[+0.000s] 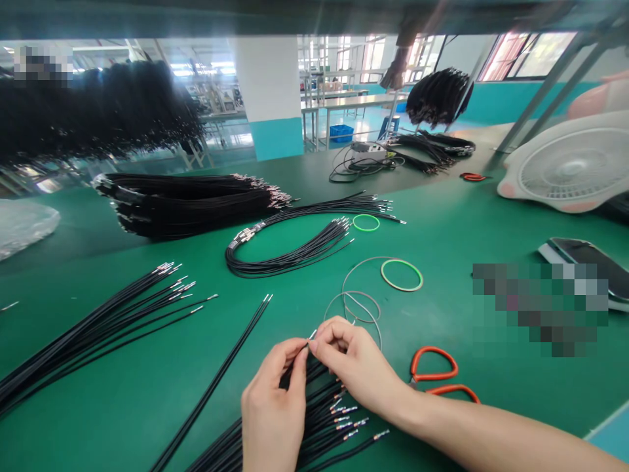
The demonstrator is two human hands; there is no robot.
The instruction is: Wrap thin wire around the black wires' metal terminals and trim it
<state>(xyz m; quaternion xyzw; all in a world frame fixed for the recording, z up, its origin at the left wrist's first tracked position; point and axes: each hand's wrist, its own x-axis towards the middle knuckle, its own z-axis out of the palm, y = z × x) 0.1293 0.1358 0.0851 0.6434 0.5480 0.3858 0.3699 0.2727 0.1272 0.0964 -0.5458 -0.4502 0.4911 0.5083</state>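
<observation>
Now, left hand (272, 413) and right hand (356, 364) pinch one black wire (301, 349) near its metal tip, at the green workbench's (147, 406) near edge; wire bundle (319, 426) lies beneath, orange scissors (432, 373) just right.

A white square pillar (269, 78) with a teal base rises at upper centre of the frame, and a dark overhead beam (314, 16) runs across the very top. To the upper right, a teal-banded wall (531, 101) carries bright windows (528, 56), and grey metal struts (555, 85) slant in front of it. Beyond the pillar, long metal-framed workbenches (354, 101) stand on a glossy teal floor (363, 121), with a blue plastic crate (341, 133) beneath them. Ceiling lights (196, 65) glare at upper left, washing that distant part of the room in white daylight.
</observation>
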